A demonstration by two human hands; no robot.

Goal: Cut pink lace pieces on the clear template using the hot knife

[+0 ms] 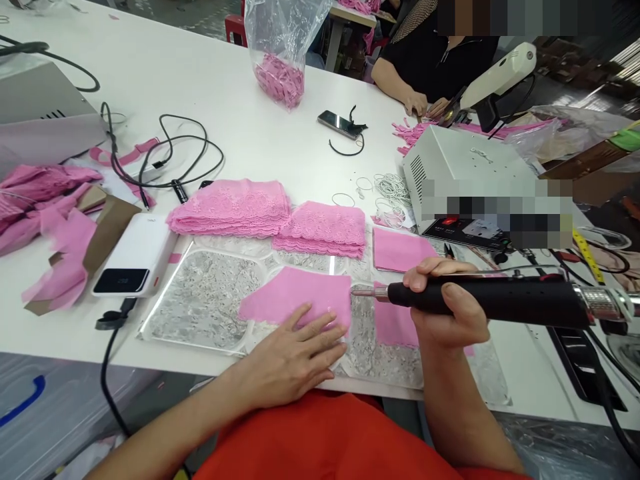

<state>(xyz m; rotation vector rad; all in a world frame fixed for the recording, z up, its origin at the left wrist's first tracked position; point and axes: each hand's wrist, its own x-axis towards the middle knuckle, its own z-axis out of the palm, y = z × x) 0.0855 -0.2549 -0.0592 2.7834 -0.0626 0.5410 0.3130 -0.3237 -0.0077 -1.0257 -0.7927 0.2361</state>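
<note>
My left hand lies flat with fingers spread on the lower part of a pink fabric piece, which rests on a grey marble-patterned mat. In my right hand is a black handheld tool with a thin metal tip, its kind not clear. The tip meets the right edge of the fabric piece, though I cannot tell whether it touches. To the right lie two more pink pieces, one above and one partly behind my right hand. Beyond the mat sit a larger lace fabric stack and a smaller one.
A white power bank with a cable stands at left, near pink scraps. A grey machine box is at right. Farther back are a phone, a plastic bag of pink strips and a co-worker's hands.
</note>
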